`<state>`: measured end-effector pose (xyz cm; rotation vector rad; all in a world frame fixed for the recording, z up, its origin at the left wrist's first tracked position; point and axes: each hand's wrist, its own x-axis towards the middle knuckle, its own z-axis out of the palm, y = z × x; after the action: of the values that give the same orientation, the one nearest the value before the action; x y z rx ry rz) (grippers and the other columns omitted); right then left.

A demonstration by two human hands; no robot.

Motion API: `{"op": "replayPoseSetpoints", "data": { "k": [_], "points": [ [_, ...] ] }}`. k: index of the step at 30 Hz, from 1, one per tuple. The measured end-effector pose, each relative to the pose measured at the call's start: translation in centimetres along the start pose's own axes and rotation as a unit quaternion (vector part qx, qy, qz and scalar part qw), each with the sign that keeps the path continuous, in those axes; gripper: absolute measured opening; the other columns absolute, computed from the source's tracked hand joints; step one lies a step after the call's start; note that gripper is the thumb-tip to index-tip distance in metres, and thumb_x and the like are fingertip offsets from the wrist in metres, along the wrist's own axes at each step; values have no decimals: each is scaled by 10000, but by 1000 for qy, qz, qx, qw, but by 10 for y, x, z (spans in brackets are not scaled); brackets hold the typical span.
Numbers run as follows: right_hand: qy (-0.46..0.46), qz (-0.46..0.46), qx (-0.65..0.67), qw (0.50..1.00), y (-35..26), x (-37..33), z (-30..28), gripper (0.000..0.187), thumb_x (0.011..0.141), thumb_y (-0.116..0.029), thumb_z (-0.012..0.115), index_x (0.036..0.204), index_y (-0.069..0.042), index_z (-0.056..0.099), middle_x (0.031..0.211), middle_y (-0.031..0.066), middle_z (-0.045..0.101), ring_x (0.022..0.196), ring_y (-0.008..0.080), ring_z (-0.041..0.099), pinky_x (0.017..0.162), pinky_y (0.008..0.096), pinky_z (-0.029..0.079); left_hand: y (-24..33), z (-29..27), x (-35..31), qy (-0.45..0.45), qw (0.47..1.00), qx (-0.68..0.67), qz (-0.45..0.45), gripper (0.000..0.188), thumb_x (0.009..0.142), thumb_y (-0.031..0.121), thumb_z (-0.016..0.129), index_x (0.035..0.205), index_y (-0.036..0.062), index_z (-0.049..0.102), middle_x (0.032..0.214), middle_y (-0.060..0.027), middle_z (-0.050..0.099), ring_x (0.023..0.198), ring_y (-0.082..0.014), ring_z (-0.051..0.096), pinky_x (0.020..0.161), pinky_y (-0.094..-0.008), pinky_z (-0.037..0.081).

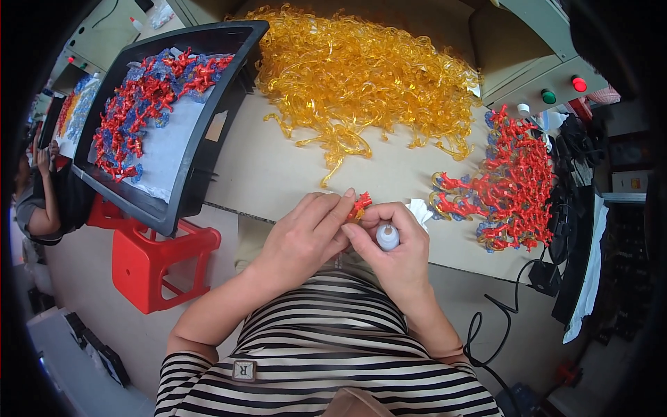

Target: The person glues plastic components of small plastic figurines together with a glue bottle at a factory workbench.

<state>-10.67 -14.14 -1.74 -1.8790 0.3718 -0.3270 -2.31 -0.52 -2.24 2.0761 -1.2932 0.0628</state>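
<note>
My left hand [314,226] pinches a small red plastic figure piece [361,201] with an amber bit at its lower end, just above the table's front edge. Close beside it, my right hand [399,243] is curled around a small white glue bottle [388,237], whose round end faces up. The right thumb and fingertips meet the red piece; where the bottle's tip points is hidden. A big heap of clear amber plastic parts [368,76] lies beyond my hands. To the right are many red figures with blue and amber parts [517,187], laid in rows.
At the left, a black tray [191,149] lined with white holds red and blue pieces. A red stool [142,271] stands below it. Green and red buttons [549,96] sit on a panel at the far right. A black cable [511,306] hangs off the right side. Another person sits far left.
</note>
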Motion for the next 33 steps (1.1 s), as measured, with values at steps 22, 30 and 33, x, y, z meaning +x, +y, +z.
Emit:
{"op": "replayPoseSetpoints", "data": {
  "k": [22,30,33],
  "points": [
    [-16,85,26,996,4,-20,-32,206,752,-53,668,909,-28,537,837,64,600,755,140,588,691,273,471,-9,4,0,-66,990,92,79,502,698,107,576,1156,-74,477,916,-111,494,867,-251,489,859,-372,439],
    [19,61,-9,998,11,-26,-64,373,767,-76,680,1105,-8,539,947,105,637,843,136,611,740,248,475,-13,-1,1,-113,970,155,148,523,700,100,588,1191,-42,473,973,-107,483,897,-253,493,894,-405,430],
    [54,27,22,998,25,-34,-65,337,767,-122,695,1026,8,522,890,113,634,790,118,603,689,236,474,-10,-2,4,-114,968,160,156,505,693,85,575,1173,-46,486,962,-111,488,891,-255,505,898,-414,429]
  ]
}}
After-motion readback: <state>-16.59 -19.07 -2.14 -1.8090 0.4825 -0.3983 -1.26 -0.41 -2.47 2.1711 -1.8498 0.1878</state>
